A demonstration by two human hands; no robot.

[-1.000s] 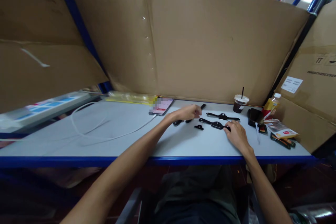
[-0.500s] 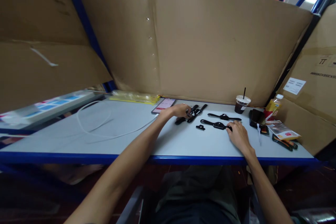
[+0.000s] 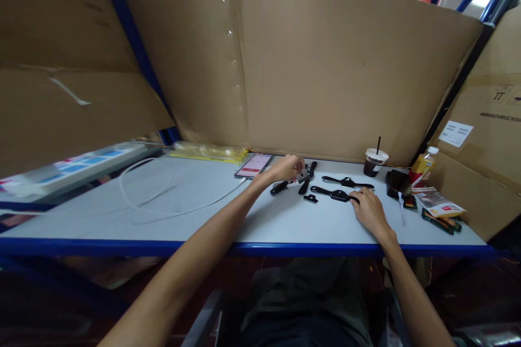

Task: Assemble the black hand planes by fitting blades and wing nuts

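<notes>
Left hand [image 3: 290, 167] pinches a grey piece [image 3: 302, 176] (apparently metal, blurred); right hand [image 3: 368, 209] holds one end of a black tool [image 3: 338, 195]: probably stiff, light; grasp ends.

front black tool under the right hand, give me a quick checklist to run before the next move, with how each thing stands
1. Right hand touching the right end of the front black tool: ok, its fingers are on it.
2. Left hand firm on the small grey piece: cannot tell, the piece shows at the fingertips but the grip is unclear.
3. Small black part apart from the front black tool: ok, a gap shows.
4. Drink cup upright and lidded: ok.
5. White cable clear of the left forearm: cannot tell, they run close near the wrist.
</notes>
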